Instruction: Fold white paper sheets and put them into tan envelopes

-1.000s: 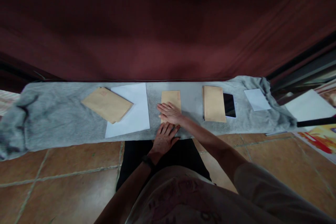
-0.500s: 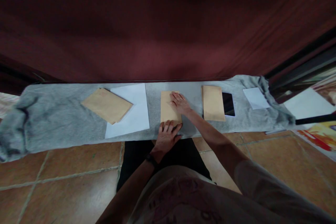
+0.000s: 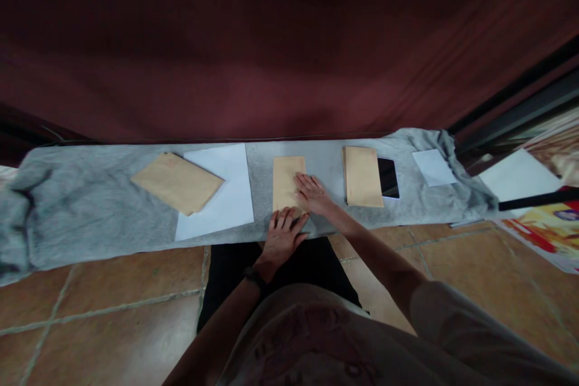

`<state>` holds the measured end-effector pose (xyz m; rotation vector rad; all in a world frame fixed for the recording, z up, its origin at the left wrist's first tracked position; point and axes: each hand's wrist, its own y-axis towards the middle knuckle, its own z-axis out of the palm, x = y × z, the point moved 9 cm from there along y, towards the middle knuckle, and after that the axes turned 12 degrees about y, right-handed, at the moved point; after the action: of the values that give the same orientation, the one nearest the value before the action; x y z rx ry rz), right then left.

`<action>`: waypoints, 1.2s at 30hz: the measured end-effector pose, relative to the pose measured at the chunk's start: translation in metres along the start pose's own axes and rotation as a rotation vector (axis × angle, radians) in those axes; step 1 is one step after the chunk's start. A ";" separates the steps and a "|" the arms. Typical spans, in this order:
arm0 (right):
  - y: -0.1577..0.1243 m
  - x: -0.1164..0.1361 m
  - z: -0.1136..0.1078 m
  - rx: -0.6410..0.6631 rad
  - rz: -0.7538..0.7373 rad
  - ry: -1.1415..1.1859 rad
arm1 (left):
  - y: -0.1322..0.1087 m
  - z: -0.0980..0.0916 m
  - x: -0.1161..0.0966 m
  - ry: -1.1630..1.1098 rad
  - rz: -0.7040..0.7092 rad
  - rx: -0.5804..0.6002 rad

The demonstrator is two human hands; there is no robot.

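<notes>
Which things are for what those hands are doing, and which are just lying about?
In the job:
middle brown envelope, touched by left hand and right hand
probably left envelope stack and right envelope stack, also brown

Seemingly just lying about:
dark-screened device
small white sheet
large white sheet, though I can't be sure

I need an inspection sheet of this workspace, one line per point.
Surface: gray cloth, wrinkled at both ends.
Work item: brown envelope, lying on the cloth.
Clutter: left brown stack overlapping white sheet; right brown stack beside dark device; small white paper.
Hands: left hand on the envelope's near end, right hand on its right side.
Cables: thin strand at far left; cannot tell whether cable.
Surroundings: dark red backdrop, tiled floor.
</notes>
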<state>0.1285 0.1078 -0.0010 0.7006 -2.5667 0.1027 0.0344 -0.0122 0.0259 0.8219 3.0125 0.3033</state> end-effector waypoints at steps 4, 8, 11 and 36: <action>-0.034 0.019 0.000 0.009 -0.069 0.000 | -0.001 0.000 0.004 -0.025 0.008 -0.002; -0.066 0.035 0.001 0.005 -0.129 0.007 | 0.001 -0.002 0.012 -0.066 0.009 0.013; -0.085 0.041 0.001 0.008 -0.174 0.030 | 0.004 -0.005 0.017 -0.095 -0.006 0.030; -0.108 0.038 -0.010 -0.155 -0.236 0.351 | 0.156 0.048 0.045 -0.057 -0.073 0.138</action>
<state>0.1574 -0.0011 0.0205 0.8379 -2.1178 -0.0472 0.0767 0.1513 0.0105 0.7128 3.0280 0.0705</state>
